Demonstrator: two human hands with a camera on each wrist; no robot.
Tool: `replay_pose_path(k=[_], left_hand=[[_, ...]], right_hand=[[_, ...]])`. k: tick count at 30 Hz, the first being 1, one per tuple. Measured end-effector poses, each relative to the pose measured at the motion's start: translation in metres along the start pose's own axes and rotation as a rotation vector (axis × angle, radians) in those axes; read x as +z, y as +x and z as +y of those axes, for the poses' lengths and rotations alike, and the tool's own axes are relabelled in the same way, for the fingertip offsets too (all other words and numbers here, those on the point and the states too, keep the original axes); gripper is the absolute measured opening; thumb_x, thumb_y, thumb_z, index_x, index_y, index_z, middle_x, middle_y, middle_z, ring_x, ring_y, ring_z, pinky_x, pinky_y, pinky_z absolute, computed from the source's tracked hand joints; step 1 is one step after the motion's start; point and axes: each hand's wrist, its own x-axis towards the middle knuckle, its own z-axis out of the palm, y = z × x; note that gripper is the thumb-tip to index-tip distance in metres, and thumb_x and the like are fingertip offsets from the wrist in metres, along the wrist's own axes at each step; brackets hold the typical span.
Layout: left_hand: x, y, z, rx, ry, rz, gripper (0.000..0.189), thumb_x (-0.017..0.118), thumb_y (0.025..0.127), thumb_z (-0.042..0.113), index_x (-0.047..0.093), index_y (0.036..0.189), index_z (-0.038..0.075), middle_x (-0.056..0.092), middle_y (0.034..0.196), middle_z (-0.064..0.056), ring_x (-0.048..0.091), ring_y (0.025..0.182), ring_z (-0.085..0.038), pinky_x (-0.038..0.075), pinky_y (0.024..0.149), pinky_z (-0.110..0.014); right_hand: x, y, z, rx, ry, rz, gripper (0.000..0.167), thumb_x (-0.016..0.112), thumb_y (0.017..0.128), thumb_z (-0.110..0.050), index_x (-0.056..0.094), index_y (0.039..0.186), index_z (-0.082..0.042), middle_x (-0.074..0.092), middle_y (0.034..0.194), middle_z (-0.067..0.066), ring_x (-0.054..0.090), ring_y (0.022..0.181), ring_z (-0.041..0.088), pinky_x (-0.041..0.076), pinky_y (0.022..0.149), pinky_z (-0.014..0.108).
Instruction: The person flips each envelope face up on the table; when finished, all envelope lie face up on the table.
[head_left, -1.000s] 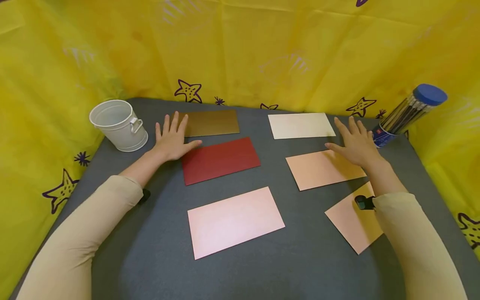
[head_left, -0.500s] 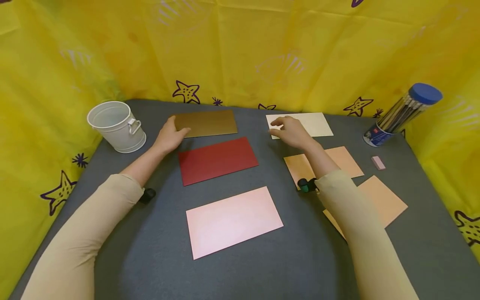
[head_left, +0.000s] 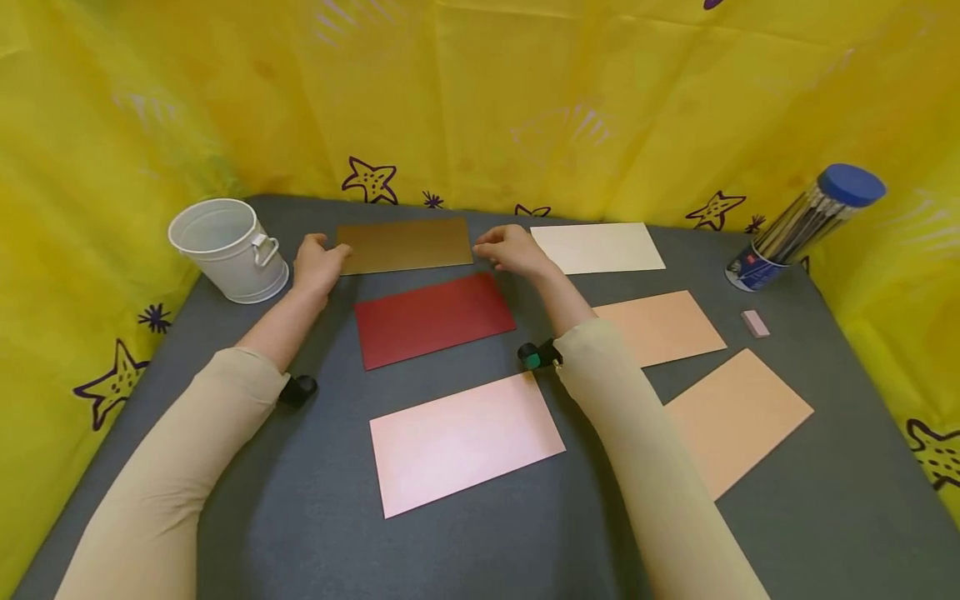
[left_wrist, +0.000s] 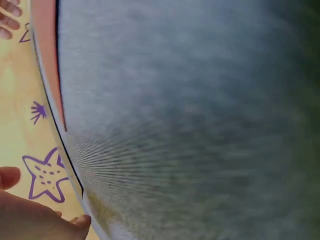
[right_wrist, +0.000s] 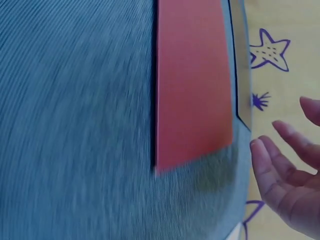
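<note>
A brown card point(head_left: 405, 245) lies flat at the back of the grey table, with a hand at each short end. My left hand point(head_left: 318, 265) is at its left edge, the thumb reaching to the card and the fingers bent loosely; contact is unclear. Near the right edge hovers my right hand point(head_left: 513, 250), fingers loosely bent and apart from the card in the right wrist view. A red card point(head_left: 435, 320) lies just in front. The left wrist view catches only part of the left hand point(left_wrist: 37, 215).
In front lies a pink card point(head_left: 467, 446). To the right are a cream card point(head_left: 600, 247), two peach cards point(head_left: 663, 327) and a pink eraser point(head_left: 755, 324). A white bucket point(head_left: 232, 254) stands back left, a tub of pencils point(head_left: 787, 225) back right. Yellow cloth point(head_left: 480, 108) hangs behind.
My right hand has swept left from beside the pencil tub, past the cream card, to the brown card's right end. The left hand has drawn slightly left, off the brown card, its fingers now bent.
</note>
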Motion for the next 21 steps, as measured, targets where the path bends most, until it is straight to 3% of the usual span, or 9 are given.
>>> replay_pose_path(k=[5, 8, 12, 15, 21], left_hand=[[-0.004, 0.002, 0.001, -0.024, -0.017, 0.02, 0.062, 0.046, 0.092, 0.018, 0.034, 0.148, -0.005, 0.039, 0.153, -0.025, 0.039, 0.139, -0.038, 0.032, 0.119, -0.045], [-0.003, 0.001, 0.002, -0.033, -0.011, 0.009, 0.061, 0.045, 0.091, 0.018, 0.036, 0.147, -0.005, 0.041, 0.152, -0.025, 0.041, 0.136, -0.037, 0.033, 0.118, -0.044], [-0.001, 0.002, 0.003, -0.04, -0.011, 0.015, 0.06, 0.046, 0.091, 0.017, 0.039, 0.146, -0.004, 0.042, 0.151, -0.024, 0.041, 0.137, -0.037, 0.033, 0.119, -0.044], [0.0, 0.002, 0.004, -0.052, -0.014, 0.0, 0.06, 0.046, 0.091, 0.018, 0.039, 0.146, -0.004, 0.041, 0.152, -0.023, 0.039, 0.139, -0.036, 0.032, 0.12, -0.044], [0.001, 0.001, 0.005, -0.08, -0.024, -0.04, 0.06, 0.047, 0.094, 0.02, 0.036, 0.148, -0.004, 0.037, 0.155, -0.023, 0.035, 0.142, -0.035, 0.029, 0.122, -0.043]], right_hand=[[0.007, 0.009, -0.005, 0.043, 0.135, 0.009, 0.042, 0.057, 0.099, -0.019, 0.054, 0.136, 0.002, 0.057, 0.115, 0.014, 0.052, 0.092, 0.022, 0.052, 0.097, 0.041], [0.006, 0.011, -0.007, 0.072, 0.166, 0.016, 0.046, 0.057, 0.099, -0.019, 0.05, 0.14, 0.003, 0.057, 0.125, 0.015, 0.055, 0.099, 0.024, 0.052, 0.101, 0.04], [0.004, 0.015, -0.007, 0.112, 0.184, 0.014, 0.05, 0.057, 0.099, -0.02, 0.047, 0.142, 0.003, 0.051, 0.144, 0.019, 0.058, 0.121, 0.031, 0.051, 0.106, 0.04], [0.005, 0.017, -0.004, 0.139, 0.222, -0.001, 0.052, 0.057, 0.1, -0.019, 0.044, 0.145, 0.003, 0.047, 0.149, 0.019, 0.054, 0.132, 0.034, 0.049, 0.108, 0.04], [0.008, 0.019, 0.002, 0.159, 0.294, -0.03, 0.053, 0.056, 0.1, -0.017, 0.041, 0.147, 0.003, 0.046, 0.151, 0.018, 0.051, 0.136, 0.032, 0.048, 0.109, 0.039]])
